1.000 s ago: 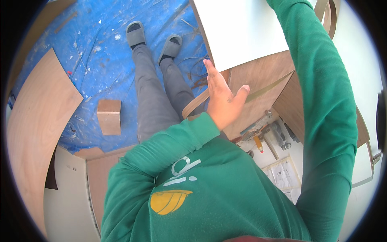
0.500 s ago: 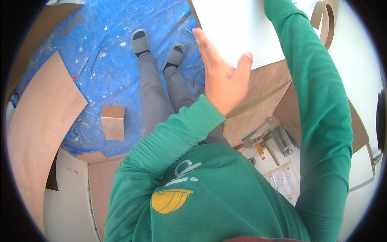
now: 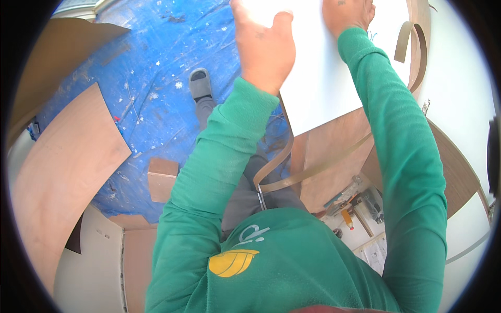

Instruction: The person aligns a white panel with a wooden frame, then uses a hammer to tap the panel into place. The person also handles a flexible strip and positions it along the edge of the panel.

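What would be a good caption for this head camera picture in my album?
Both hands, left hand and right hand, rest on a white panel above a blue tarp strewn with plywood pieces.

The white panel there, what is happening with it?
A person in a green sweatshirt has both hands on the white panel. The left hand lies flat near its left edge; the right hand presses at the top. A loose edge strip curls below, over a blue tarp.
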Available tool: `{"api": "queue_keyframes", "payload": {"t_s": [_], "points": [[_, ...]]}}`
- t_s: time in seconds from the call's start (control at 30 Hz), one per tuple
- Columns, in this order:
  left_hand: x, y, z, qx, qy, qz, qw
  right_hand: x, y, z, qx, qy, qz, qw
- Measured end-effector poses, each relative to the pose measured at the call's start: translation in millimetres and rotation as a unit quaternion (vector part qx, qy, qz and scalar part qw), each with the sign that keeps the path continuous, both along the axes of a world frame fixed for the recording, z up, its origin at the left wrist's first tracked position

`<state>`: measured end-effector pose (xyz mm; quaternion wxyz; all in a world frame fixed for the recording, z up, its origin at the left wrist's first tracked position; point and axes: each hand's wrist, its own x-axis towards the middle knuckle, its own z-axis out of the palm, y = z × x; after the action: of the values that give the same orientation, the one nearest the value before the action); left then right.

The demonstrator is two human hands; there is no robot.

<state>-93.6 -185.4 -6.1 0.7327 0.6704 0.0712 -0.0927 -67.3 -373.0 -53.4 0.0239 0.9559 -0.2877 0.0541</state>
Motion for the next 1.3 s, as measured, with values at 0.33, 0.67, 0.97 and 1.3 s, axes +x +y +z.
{"api": "queue_keyframes", "payload": {"t_s": [0.33,0.67,0.97,1.3], "points": [[36.7,35.6,-61.8,-0.088,0.133,-0.066,0.985,-8.1,-1.4,-5.5,-0.011,0.007,0.008,1.000],[23.5,35.8,-62.9,-0.057,0.096,-0.081,0.990,-10.5,-4.7,-12.3,-0.020,-0.001,0.026,0.999],[-14.9,51.2,-62.9,-0.136,0.156,-0.123,0.971,-9.9,-10.5,-12.3,-0.038,0.030,0.027,0.998],[-10.1,52.6,-62.5,-0.041,0.127,-0.157,0.978,-7.7,-11.9,-4.5,-0.015,0.014,0.040,0.999]]}}
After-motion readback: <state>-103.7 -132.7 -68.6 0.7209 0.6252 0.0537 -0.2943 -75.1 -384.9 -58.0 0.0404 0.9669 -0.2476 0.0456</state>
